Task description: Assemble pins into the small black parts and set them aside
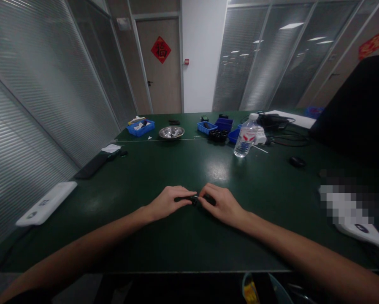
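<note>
My left hand rests just above the green table, thumb and fingers closed from the left around a small black part. Facing it from the right is my right hand, its thumb and fingertips pinched at the same part. A thin pale sliver shows between the two sets of fingertips, too small to name. Something dark is partly visible under the curled fingers of the right hand; whether it belongs to the black part I cannot tell.
Across the green table stand a metal bowl, a blue basket, small blue bins and a water bottle. A black mouse lies right. White devices flank me, one of them at left.
</note>
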Demonstrator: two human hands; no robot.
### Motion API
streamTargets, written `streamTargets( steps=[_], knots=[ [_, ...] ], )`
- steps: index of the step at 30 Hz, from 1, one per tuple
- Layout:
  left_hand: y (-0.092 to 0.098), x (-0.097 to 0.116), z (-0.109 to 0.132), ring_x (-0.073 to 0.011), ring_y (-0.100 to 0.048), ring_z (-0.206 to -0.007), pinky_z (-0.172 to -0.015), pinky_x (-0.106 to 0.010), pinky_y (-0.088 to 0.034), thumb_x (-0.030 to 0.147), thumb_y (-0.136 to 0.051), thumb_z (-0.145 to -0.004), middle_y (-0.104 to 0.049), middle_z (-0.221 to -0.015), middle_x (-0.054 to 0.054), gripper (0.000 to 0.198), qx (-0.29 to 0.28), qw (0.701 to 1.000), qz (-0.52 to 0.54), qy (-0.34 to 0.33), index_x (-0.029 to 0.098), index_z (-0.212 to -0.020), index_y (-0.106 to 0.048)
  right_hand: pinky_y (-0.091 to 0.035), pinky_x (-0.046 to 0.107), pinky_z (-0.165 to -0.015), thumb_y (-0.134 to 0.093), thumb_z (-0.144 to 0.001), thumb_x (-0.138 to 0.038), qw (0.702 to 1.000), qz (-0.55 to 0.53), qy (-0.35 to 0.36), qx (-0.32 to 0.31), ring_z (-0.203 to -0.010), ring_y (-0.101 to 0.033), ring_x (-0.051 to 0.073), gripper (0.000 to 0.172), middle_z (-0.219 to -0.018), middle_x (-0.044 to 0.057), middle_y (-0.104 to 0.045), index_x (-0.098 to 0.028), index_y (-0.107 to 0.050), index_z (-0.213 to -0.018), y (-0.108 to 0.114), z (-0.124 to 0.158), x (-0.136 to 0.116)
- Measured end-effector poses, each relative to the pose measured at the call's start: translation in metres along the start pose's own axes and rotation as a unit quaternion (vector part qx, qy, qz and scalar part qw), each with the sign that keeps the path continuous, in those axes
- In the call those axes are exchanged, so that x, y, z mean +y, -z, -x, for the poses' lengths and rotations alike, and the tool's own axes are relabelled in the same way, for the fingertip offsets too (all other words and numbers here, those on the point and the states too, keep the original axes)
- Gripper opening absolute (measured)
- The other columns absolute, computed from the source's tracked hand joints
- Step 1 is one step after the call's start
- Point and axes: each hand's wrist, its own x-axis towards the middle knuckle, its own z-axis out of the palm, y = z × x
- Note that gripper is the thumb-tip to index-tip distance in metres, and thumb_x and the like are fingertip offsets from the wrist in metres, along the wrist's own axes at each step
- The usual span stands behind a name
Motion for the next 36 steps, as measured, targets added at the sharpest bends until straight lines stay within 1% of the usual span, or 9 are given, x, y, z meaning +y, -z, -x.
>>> streamTargets(
  steps=[3, 6, 12, 18, 23, 26, 29, 33, 36],
  knots=[
    [-0.001, -0.001, 0.000, -0.0213, -0.064, -0.109, -0.098, -0.038, -0.051, 0.024, -0.066, -0.096, -0.071, -0.117, -0.008, 0.038, -0.009, 1.000, -0.012, -0.004, 0.024, -0.134, -0.066, -0.041, 0.027, -0.066, -0.058, -0.098, -0.029, 1.000, 0.019, -0.002, -0.012, -0.074, -0.057, 0.014, 0.009, -0.092, 0.002, -0.063, -0.022, -0.064, -0.099, 0.000, 0.000, 0.001],
    [-0.002, -0.001, -0.001, -0.0223, -0.063, -0.112, -0.099, -0.039, -0.051, 0.026, -0.067, -0.095, -0.071, -0.119, -0.009, 0.035, 0.001, 1.000, 0.006, -0.008, 0.023, -0.130, -0.069, -0.042, 0.027, -0.067, -0.058, -0.098, -0.029, 1.000, 0.022, -0.003, -0.014, -0.075, -0.058, 0.014, 0.009, -0.094, 0.002, -0.063, -0.022, -0.064, -0.101, 0.000, -0.001, 0.000],
    [-0.001, 0.003, -0.004, -0.0218, -0.062, -0.116, -0.102, -0.039, -0.049, 0.024, -0.058, -0.100, -0.071, -0.120, -0.008, 0.028, 0.027, 1.000, 0.004, -0.006, 0.023, -0.125, -0.071, -0.043, 0.027, -0.068, -0.056, -0.099, -0.029, 1.000, 0.028, -0.006, -0.013, -0.076, -0.059, 0.015, 0.011, -0.096, 0.002, -0.063, -0.022, -0.064, -0.102, 0.001, -0.002, 0.001],
    [0.001, 0.008, -0.005, -0.0224, -0.058, -0.123, -0.108, -0.042, -0.046, 0.020, -0.055, -0.100, -0.067, -0.129, -0.008, 0.035, 0.015, 1.000, -0.013, -0.016, 0.024, -0.133, -0.066, -0.044, 0.027, -0.070, -0.055, -0.100, -0.030, 1.000, 0.024, -0.016, -0.005, -0.077, -0.058, 0.015, 0.011, -0.095, 0.002, -0.063, -0.022, -0.063, -0.101, 0.002, -0.004, 0.005],
    [-0.002, 0.004, -0.006, -0.0224, -0.052, -0.131, -0.114, -0.043, -0.041, 0.022, -0.052, -0.102, -0.062, -0.137, -0.007, 0.038, 0.007, 0.999, -0.040, 0.006, 0.027, -0.138, -0.061, -0.043, 0.027, -0.070, -0.056, -0.100, -0.031, 0.999, 0.035, -0.034, 0.001, -0.076, -0.058, 0.014, 0.012, -0.093, 0.001, -0.063, -0.022, -0.063, -0.099, 0.002, -0.004, 0.007],
    [-0.005, 0.000, -0.006, -0.0248, -0.043, -0.140, -0.119, -0.047, -0.035, 0.029, -0.049, -0.104, -0.052, -0.149, -0.007, 0.039, -0.002, 0.996, -0.086, 0.035, 0.029, -0.141, -0.059, -0.042, 0.027, -0.069, -0.055, -0.100, -0.032, 0.997, 0.062, -0.054, -0.001, -0.076, -0.058, 0.014, 0.013, -0.095, 0.002, -0.063, -0.022, -0.064, -0.100, 0.004, -0.005, 0.006],
    [-0.006, -0.001, -0.006, -0.0263, -0.036, -0.145, -0.121, -0.051, -0.030, 0.036, -0.042, -0.107, -0.046, -0.154, -0.006, 0.039, -0.022, 0.990, -0.128, 0.059, 0.031, -0.141, -0.059, -0.040, 0.026, -0.066, -0.056, -0.100, -0.032, 0.993, 0.093, -0.071, -0.018, -0.076, -0.059, 0.014, 0.014, -0.098, 0.002, -0.062, -0.022, -0.066, -0.100, 0.005, -0.006, 0.005],
    [-0.006, 0.000, -0.004, -0.0245, -0.035, -0.146, -0.121, -0.049, -0.030, 0.040, -0.038, -0.108, -0.045, -0.155, -0.004, 0.039, -0.025, 0.988, -0.132, 0.076, 0.031, -0.140, -0.059, -0.039, 0.026, -0.065, -0.057, -0.099, -0.032, 0.990, 0.113, -0.072, -0.039, -0.077, -0.060, 0.014, 0.014, -0.100, 0.003, -0.062, -0.023, -0.067, -0.100, 0.008, -0.006, 0.004],
    [-0.006, -0.001, -0.003, -0.0238, -0.036, -0.146, -0.121, -0.048, -0.031, 0.040, -0.039, -0.108, -0.046, -0.154, -0.004, 0.039, -0.013, 0.989, -0.121, 0.085, 0.031, -0.140, -0.058, -0.039, 0.026, -0.064, -0.057, -0.098, -0.032, 0.989, 0.121, -0.082, -0.032, -0.075, -0.059, 0.014, 0.014, -0.099, 0.002, -0.063, -0.023, -0.067, -0.098, 0.013, -0.006, 0.005]
  ],
)
